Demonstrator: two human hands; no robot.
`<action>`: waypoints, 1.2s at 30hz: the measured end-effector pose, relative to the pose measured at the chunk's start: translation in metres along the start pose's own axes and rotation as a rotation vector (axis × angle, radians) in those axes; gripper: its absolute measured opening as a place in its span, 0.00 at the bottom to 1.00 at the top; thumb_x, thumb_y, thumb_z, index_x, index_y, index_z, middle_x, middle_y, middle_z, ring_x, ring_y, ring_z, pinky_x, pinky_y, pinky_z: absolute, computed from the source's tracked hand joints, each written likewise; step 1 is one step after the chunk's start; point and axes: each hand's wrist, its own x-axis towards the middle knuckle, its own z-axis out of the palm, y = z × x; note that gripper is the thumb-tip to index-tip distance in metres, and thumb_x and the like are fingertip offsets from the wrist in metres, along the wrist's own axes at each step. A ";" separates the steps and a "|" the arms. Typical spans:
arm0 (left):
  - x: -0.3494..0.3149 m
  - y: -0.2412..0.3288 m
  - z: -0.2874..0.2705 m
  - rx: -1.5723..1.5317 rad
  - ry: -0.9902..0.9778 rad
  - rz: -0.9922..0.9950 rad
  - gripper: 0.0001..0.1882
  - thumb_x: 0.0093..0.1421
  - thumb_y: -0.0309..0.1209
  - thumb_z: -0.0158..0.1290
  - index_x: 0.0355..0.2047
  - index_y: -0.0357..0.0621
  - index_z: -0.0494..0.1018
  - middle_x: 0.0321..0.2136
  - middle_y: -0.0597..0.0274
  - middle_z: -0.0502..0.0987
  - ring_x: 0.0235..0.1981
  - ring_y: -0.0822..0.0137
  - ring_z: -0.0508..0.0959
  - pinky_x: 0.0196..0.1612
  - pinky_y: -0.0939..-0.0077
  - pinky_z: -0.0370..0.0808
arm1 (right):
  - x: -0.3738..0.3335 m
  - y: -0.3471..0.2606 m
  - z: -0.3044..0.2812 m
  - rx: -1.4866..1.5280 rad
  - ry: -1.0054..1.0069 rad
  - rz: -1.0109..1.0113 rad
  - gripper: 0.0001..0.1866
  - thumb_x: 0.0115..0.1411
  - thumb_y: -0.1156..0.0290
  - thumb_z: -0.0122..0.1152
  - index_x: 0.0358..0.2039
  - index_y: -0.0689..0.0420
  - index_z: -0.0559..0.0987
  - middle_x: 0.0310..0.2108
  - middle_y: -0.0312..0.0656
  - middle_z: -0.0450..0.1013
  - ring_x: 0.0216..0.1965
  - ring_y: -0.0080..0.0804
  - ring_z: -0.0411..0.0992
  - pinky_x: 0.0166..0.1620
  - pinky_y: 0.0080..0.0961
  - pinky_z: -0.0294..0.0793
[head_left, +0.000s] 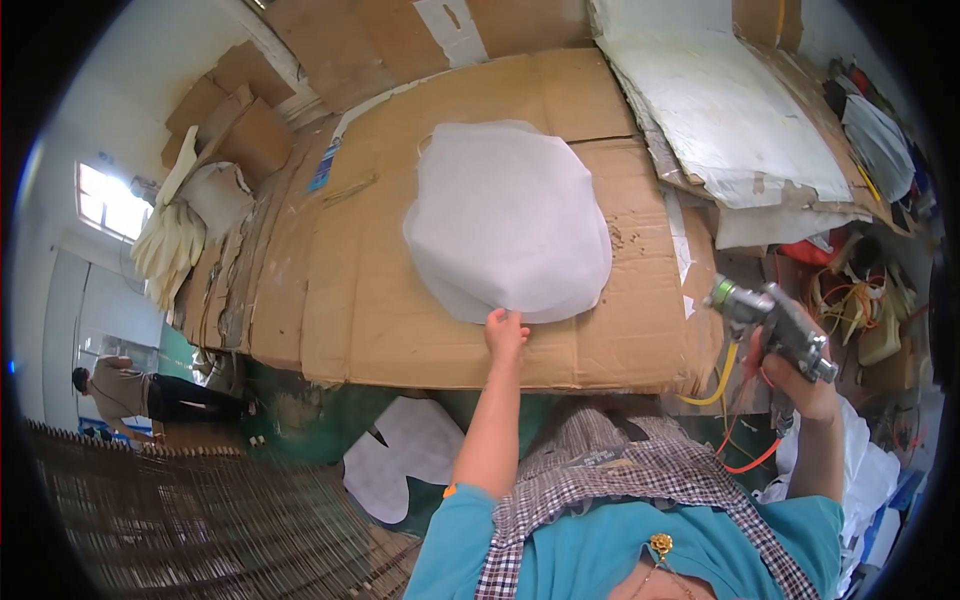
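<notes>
Rounded pieces of pale grey-white sheet material [508,215], at least two by their uneven edges, lie stacked on a cardboard-covered table in front of me. My left hand [507,336] pinches the near edge of this stack between thumb and fingers. To the right, beyond the table's edge, my right hand [798,382] is wrapped round the grip of a metal spray gun [775,322] with a green ring near its nozzle. The gun is held up off the table, its nozzle pointing left toward the sheets. A yellow hose and a red-orange hose hang near it.
Flattened cardboard [365,300] covers the table. A paint-crusted white board [735,110] stands at the back right. Below the table's left front lies a notched white piece [405,460], beside a brown slatted rack [200,510]. Another person [125,385] stands at far left.
</notes>
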 end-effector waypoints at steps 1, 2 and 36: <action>0.001 0.003 0.006 0.039 0.055 -0.049 0.20 0.53 0.34 0.53 0.42 0.40 0.61 0.29 0.58 0.73 0.19 0.69 0.74 0.19 0.80 0.69 | 0.001 -0.002 -0.001 -0.051 0.064 -0.016 0.31 0.50 0.69 0.58 0.53 0.62 0.61 0.26 0.39 0.68 0.26 0.23 0.68 0.32 0.20 0.68; 0.002 0.006 0.011 0.041 0.065 -0.040 0.20 0.53 0.34 0.53 0.42 0.40 0.61 0.29 0.58 0.73 0.19 0.69 0.74 0.19 0.80 0.69 | 0.001 -0.003 -0.004 -0.050 0.125 -0.020 0.32 0.49 0.68 0.60 0.53 0.63 0.61 0.25 0.38 0.68 0.26 0.23 0.68 0.31 0.20 0.68; -0.021 -0.006 0.039 -0.612 -0.152 -0.191 0.14 0.55 0.30 0.51 0.41 0.41 0.63 0.33 0.55 0.72 0.31 0.59 0.75 0.31 0.69 0.75 | -0.020 0.010 -0.037 -0.012 0.237 0.004 0.33 0.47 0.67 0.62 0.52 0.64 0.62 0.27 0.38 0.68 0.25 0.24 0.68 0.31 0.20 0.69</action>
